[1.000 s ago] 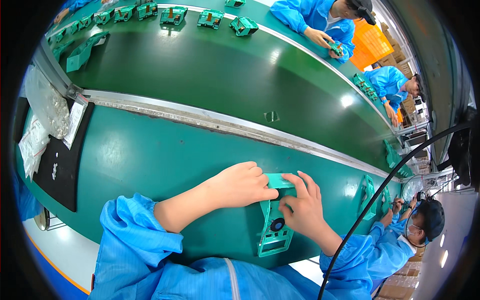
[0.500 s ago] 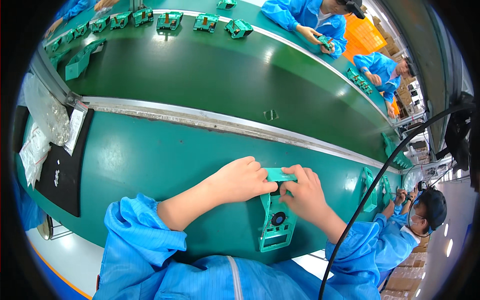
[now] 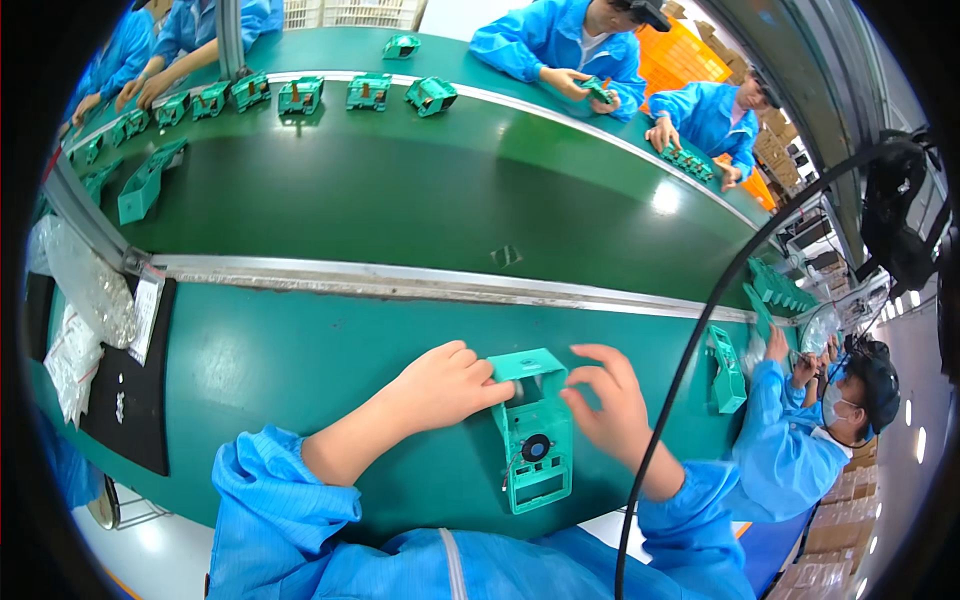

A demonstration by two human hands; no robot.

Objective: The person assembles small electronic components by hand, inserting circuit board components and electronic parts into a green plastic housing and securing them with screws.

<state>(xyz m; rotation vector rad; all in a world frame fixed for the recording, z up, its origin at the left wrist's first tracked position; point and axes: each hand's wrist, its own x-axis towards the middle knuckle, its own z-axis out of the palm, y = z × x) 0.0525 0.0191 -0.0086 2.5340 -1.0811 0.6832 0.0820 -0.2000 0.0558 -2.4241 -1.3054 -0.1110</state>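
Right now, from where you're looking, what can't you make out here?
All in the head view:
Left hand: fingertips curled under, hidden by the hand itself.
Green housing: underside turned from the camera, toward the bench.
Right forearm: partly hidden by the black cable crossing it.
Small white pieces on the black mat: too small to identify.
Co-workers at upper left: cut off by the picture's upper edge.

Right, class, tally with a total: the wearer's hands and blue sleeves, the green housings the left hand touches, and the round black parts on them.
Left hand and right hand: 2
Blue sleeves: 2
Green housing: 1
Round black part: 1
Total: 6
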